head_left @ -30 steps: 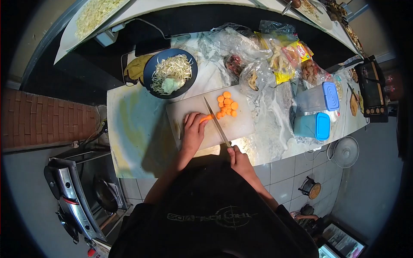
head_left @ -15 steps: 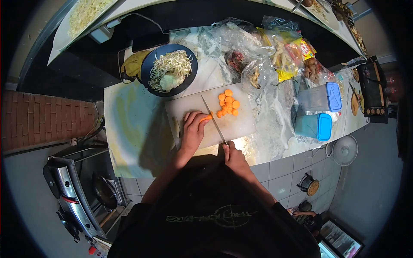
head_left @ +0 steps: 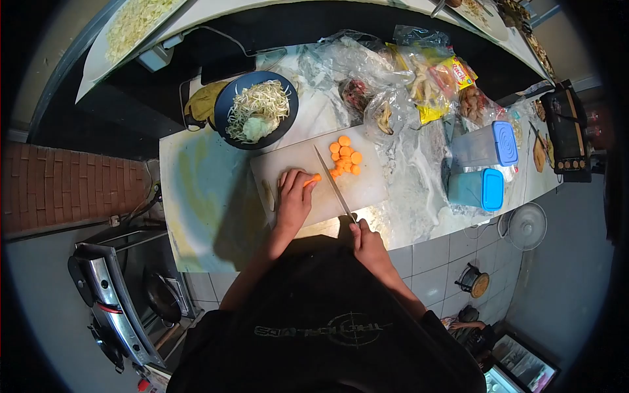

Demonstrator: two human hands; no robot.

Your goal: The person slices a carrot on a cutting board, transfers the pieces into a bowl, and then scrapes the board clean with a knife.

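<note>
My left hand [head_left: 295,198] grips a short piece of carrot [head_left: 316,177] on the white cutting board [head_left: 295,154], its cut end showing past the fingertips. My right hand [head_left: 369,241] is closed around the handle of a knife [head_left: 335,183] near the board's front edge. The blade slants up and to the left over the board, a little apart from the carrot piece. Orange carrot slices [head_left: 344,154] lie in a loose group right of the blade. A thin pale strip [head_left: 268,195] rests by the board's left edge.
Behind the board stands a dark plate [head_left: 287,124] of bean sprouts. Plastic bags of food [head_left: 386,114] lie at the back right. Two blue-lidded containers [head_left: 493,190] stand at the right. A stove [head_left: 111,301] is at lower left; another person [head_left: 475,334] is at lower right.
My right hand has moved right with the knife, and the blade now stands farther from the carrot piece. My left hand stays in nearly the same place on the carrot.
</note>
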